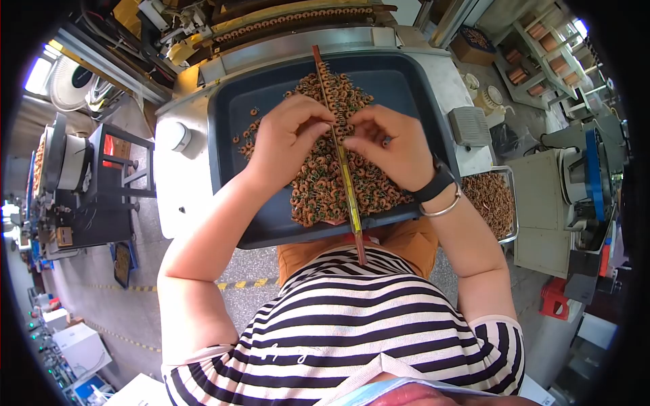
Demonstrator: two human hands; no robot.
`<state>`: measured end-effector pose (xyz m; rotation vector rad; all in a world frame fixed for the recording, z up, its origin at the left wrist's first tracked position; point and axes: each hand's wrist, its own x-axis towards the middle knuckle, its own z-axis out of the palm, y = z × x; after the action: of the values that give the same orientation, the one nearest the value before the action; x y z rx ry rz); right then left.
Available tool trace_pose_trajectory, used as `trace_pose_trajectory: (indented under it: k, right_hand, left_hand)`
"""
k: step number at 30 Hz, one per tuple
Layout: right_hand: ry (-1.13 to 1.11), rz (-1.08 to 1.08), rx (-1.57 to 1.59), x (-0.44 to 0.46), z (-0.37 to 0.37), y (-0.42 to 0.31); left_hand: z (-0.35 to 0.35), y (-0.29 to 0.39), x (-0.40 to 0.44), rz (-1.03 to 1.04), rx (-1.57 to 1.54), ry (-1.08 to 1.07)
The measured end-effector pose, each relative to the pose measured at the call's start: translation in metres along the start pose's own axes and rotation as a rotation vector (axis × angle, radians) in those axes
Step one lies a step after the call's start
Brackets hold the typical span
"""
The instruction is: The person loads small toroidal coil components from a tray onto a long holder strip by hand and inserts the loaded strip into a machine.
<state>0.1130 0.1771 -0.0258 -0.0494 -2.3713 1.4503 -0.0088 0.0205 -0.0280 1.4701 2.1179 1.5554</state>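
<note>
A long narrow strip [348,181] lies lengthwise over a dark tray [254,223], its near end against the striped shirt. Small ring-shaped copper coils with thin leads sit in a row along the strip's far part. Beneath and around it is a heap of similar coils [315,193]. My left hand [288,135] is closed in a pinch at the strip's left side; what lies between its fingertips is hidden. On the other side, my right hand [396,145] has curled fingers close to the strip. A small coil [386,141] shows within its curl.
Behind the tray stands a machine with a row of coils [291,24]. A white cup [179,137] is on the left of the table, a grey box-like device [470,126] on the right. A metal-rimmed bin of small parts [489,203] stands at the right.
</note>
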Motion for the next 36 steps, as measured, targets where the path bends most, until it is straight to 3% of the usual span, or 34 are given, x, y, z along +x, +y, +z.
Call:
trace_pose_trajectory:
  k: [3, 5, 6, 7, 8, 9, 12, 16, 19, 21, 24, 25, 28, 31, 33, 36]
  right_hand:
    - [-0.007, -0.139, -0.133, 0.001, 0.004, -0.005]
    - [0.01, -0.308, -0.286, 0.002, 0.003, -0.004]
    - [0.01, -0.304, -0.286, 0.0, 0.002, -0.003]
    - [-0.046, -0.144, -0.142, -0.003, 0.0, -0.002]
    - [-0.102, 0.015, 0.0, -0.004, -0.002, -0.001]
    - [-0.105, 0.016, -0.004, -0.006, -0.003, 0.002]
    - [-0.223, 0.177, 0.084, -0.009, -0.004, 0.007]
    - [-0.256, 0.154, 0.008, -0.004, 0.0, 0.003]
    - [-0.113, 0.002, -0.184, -0.009, 0.007, 0.008]
    - [-0.085, -0.217, -0.311, -0.007, 0.005, 0.013]
    - [-0.006, 0.137, -0.058, 0.0, -0.021, -0.005]
    - [0.091, 0.002, -0.146, 0.007, -0.029, 0.003]
    - [0.06, 0.036, -0.221, 0.029, -0.052, 0.024]
    - [-0.027, 0.006, -0.531, 0.049, -0.046, 0.053]
    - [-0.033, -0.157, -0.701, 0.053, -0.034, 0.077]
    - [-0.107, -0.088, -0.7, 0.049, -0.033, 0.084]
  left_hand:
    - [0.003, -0.003, -0.004, -0.319, -0.476, -0.147]
    - [0.004, -0.005, -0.006, -0.327, -0.492, -0.179]
    - [0.004, -0.006, -0.008, -0.334, -0.511, -0.207]
    - [0.004, -0.006, -0.007, -0.336, -0.513, -0.208]
    - [0.002, -0.005, -0.005, -0.084, -0.138, -0.179]
    - [0.001, -0.005, -0.004, 0.166, 0.237, -0.141]
    - [0.003, -0.006, -0.011, 0.328, 0.484, -0.21]
    - [0.004, -0.008, -0.012, 0.292, 0.493, -0.244]
    - [0.005, -0.009, -0.011, 0.259, 0.464, -0.257]
    - [0.002, -0.01, -0.009, 0.274, 0.436, -0.253]
    - [-0.009, 0.005, 0.002, 0.127, 0.482, -0.095]
    - [-0.014, 0.004, 0.007, 0.029, 0.514, -0.017]
    - [-0.037, -0.029, 0.022, -0.132, 0.636, -0.203]
    - [-0.034, -0.062, 0.028, -0.017, 0.672, -0.342]
    - [-0.029, -0.07, 0.032, 0.025, 0.722, -0.279]
    - [-0.028, -0.07, 0.03, -0.182, 0.618, -0.269]
